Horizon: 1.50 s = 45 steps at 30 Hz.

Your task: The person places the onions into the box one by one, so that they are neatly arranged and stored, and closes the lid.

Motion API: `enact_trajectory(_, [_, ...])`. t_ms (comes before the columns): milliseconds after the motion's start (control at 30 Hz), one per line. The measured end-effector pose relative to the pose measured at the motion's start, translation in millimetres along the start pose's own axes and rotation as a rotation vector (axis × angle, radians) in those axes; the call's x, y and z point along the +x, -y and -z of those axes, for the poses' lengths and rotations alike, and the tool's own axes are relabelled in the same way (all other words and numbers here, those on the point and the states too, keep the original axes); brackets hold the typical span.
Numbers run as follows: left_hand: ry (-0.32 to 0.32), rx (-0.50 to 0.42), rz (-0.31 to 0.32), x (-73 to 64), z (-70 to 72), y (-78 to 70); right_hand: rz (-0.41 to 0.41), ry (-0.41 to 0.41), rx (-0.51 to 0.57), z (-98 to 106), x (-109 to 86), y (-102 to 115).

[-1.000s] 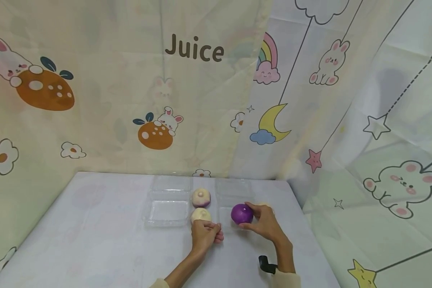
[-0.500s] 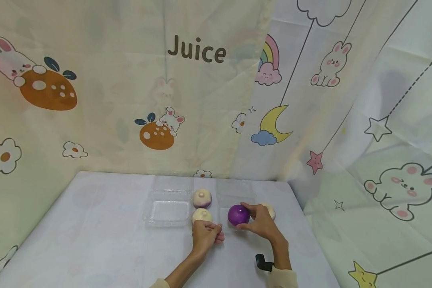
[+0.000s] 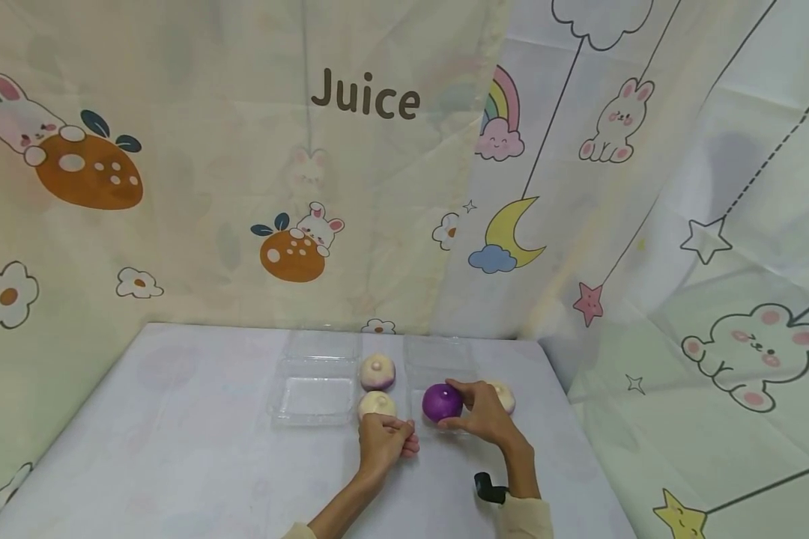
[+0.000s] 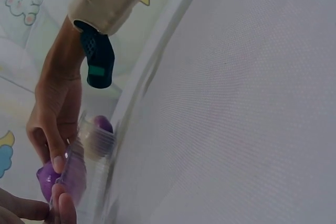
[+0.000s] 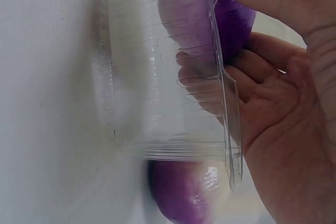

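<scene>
My right hand (image 3: 488, 415) grips a round, deep-purple turnip-like vegetable (image 3: 441, 404) with a small nub on top. It is over the base of the right-hand clear plastic box (image 3: 438, 353), which lies with its lid folded back. In the right wrist view, the purple vegetable and my fingertips show through the box's clear wall (image 5: 157, 93); whether it touches the bottom cannot be told. My left hand (image 3: 384, 443) pinches the box's near left edge, as the left wrist view shows at its fingertips (image 4: 64, 203).
Two cream-and-purple round vegetables, one behind (image 3: 377, 372) and one in front (image 3: 377, 404), sit between the boxes. Another (image 3: 502, 397) stands right of the box. A second open clear box (image 3: 317, 397) lies at left. A dark device (image 3: 491, 488) is on the right wrist. Printed curtains hang behind.
My right hand has moved a little to the left with the purple vegetable, uncovering more of the pale one at right. My left hand has stayed in place.
</scene>
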<state>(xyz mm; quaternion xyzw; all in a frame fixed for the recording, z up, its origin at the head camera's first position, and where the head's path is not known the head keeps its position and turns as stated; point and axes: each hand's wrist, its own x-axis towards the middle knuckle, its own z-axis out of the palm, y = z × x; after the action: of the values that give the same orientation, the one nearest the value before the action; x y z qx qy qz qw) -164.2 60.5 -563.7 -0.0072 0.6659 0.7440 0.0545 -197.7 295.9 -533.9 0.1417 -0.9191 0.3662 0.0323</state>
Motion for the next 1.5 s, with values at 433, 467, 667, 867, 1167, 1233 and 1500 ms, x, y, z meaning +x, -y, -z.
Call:
enact_trajectory(433, [-0.002, 0.003, 0.019, -0.8, 0.8, 0.8, 0.014, 0.048, -0.003, -2, 6.6, -3])
enact_trajectory(467, [-0.002, 0.003, 0.019, -0.9, 0.8, 0.8, 0.016, 0.055, -0.004, -3, 7.2, -3])
enact_trajectory(667, [0.002, 0.004, 0.018, 0.3, 0.8, 0.7, 0.01, 0.083, 0.008, -2, 10.4, -2])
enact_trajectory(867, [-0.006, 0.007, 0.017, 1.1, 0.3, 0.3, 0.007, 0.108, 0.023, -2, 14.3, -2])
enact_trajectory(1167, [-0.005, 0.003, 0.017, 0.4, -0.1, 0.7, 0.021, 0.146, 0.027, -5, 20.0, -5])
enact_trajectory(1233, [-0.007, -0.001, 0.018, 0.1, -0.4, 0.1, 0.026, 0.151, 0.025, -6, 21.0, -5])
enact_trajectory(1500, [0.0, 0.0, 0.002, -0.8, -0.8, -0.6, 0.021, 0.174, 0.034, -7, 23.1, -5])
